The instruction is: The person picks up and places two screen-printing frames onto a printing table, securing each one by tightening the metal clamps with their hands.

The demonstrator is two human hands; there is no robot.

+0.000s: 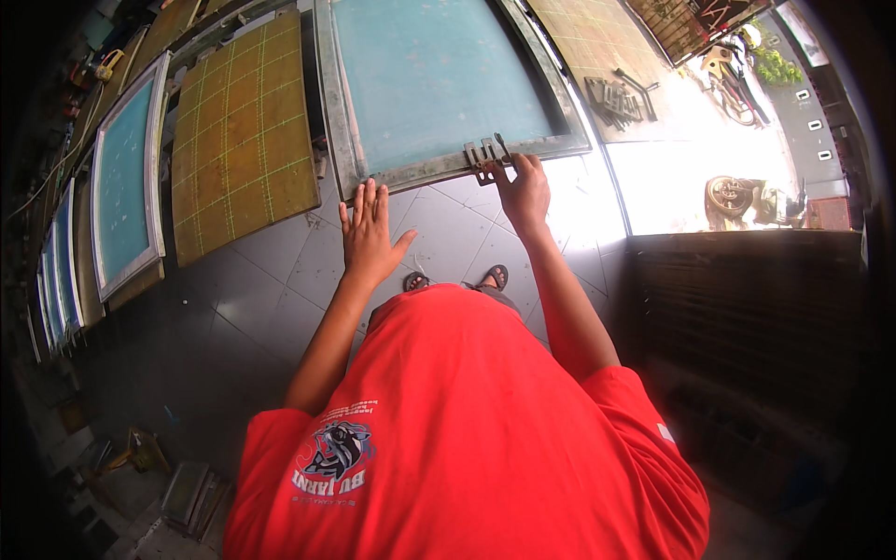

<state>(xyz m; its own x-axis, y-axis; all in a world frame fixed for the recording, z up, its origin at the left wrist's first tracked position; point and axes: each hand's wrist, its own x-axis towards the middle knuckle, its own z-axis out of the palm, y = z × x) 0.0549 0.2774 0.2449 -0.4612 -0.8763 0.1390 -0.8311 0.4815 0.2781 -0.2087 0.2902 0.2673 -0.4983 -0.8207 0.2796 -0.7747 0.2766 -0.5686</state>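
A large screen frame (436,70) with teal mesh lies flat in front of me, its grey rim along the near side. My left hand (373,233) is open, fingers spread, their tips at that rim's near left part. My right hand (525,191) is closed on a slotted metal clamp (484,161) at the right part of the same rim; whether the clamp grips the frame I cannot tell.
Gridded boards (240,140) and smaller screens (126,173) line the left. More metal clamps (621,103) lie on a board (597,47) at the right. A motorbike (747,205) stands outside, a dark wooden panel (747,317) below it. Grey tiles (448,238) cover the floor.
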